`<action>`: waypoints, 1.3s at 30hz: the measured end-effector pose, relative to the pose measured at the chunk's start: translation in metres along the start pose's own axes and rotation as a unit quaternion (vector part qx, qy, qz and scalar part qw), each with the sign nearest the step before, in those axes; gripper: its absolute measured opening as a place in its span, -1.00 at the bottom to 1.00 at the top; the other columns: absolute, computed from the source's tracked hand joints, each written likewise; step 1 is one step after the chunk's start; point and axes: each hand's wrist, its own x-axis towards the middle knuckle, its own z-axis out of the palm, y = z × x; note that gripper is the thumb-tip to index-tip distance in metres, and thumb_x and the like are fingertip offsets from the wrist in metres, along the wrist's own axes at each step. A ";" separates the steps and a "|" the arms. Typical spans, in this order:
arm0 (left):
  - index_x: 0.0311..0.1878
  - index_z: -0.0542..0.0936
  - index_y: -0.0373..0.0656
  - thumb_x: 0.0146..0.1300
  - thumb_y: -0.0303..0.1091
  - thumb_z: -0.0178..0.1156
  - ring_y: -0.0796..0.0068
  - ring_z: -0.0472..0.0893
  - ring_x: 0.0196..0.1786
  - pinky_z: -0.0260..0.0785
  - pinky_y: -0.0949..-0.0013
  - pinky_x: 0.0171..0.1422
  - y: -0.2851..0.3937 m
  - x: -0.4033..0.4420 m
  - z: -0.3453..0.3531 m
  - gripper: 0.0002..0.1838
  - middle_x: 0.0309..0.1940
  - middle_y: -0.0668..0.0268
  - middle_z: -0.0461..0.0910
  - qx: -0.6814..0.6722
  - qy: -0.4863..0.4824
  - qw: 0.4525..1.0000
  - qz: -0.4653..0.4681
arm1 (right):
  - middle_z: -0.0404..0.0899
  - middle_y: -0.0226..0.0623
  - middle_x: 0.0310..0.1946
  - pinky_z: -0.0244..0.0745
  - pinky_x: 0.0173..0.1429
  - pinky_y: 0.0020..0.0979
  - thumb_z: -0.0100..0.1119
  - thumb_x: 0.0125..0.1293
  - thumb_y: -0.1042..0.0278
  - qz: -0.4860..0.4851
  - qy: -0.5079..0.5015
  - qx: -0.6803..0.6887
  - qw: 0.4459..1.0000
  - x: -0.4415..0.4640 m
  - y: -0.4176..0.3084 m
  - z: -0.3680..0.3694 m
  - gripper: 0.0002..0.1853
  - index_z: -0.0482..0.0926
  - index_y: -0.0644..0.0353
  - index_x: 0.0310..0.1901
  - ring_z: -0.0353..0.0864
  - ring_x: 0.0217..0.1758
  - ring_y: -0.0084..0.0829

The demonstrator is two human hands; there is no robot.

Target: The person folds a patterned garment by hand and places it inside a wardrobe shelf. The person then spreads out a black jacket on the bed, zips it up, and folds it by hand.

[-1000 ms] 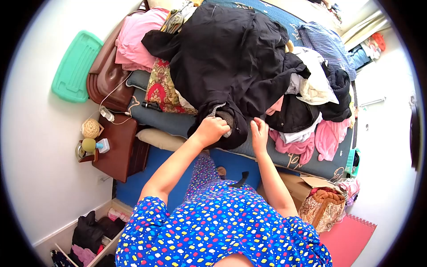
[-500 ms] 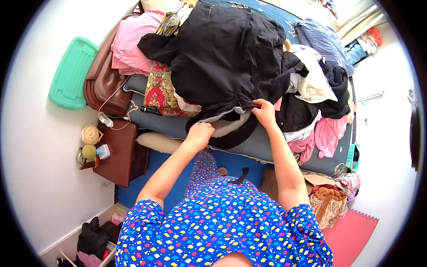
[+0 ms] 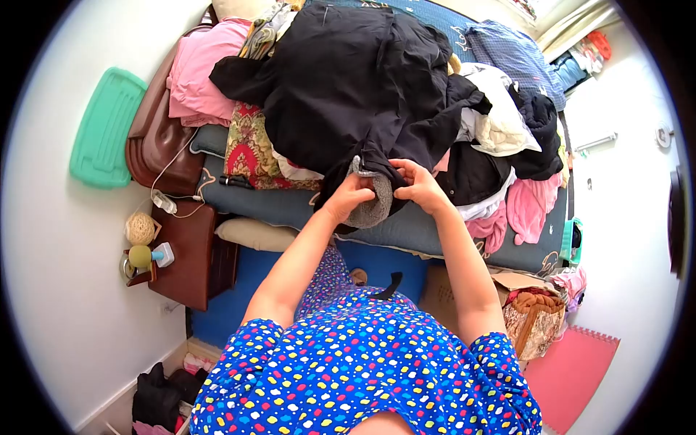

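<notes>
I'm watching through the head cam: the black garment (image 3: 355, 80) is spread over other clothes (image 3: 500, 141) on the bed (image 3: 268, 205), its bunched end at the near edge. Left hand (image 3: 350, 199) looks clamped on the grey fleecy lining (image 3: 373, 212) there. Right hand (image 3: 422, 188) is at the dark rim just beside it — thumb and fingers slightly apart, and I can't tell if they're pinching cloth. My worry is slippage: a hard tug toward the body could drag the patterned cloth (image 3: 250, 145) along, and a loose right hold might let the rim flop over the edge. Looks-wise: black, creased, sleeves out both sides — some fleece showing.
</notes>
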 end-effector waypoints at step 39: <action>0.21 0.47 -0.30 0.27 -0.50 0.07 0.26 0.48 0.22 0.27 0.31 0.33 -0.015 0.046 -0.008 -0.59 0.11 0.12 0.54 0.421 0.129 0.891 0.113 | 0.37 -0.22 -0.51 0.41 -0.26 -0.32 0.19 0.05 0.38 -0.221 0.155 -0.289 0.918 -0.018 0.006 0.033 -0.80 0.39 0.29 -0.44 0.45 -0.44 -0.28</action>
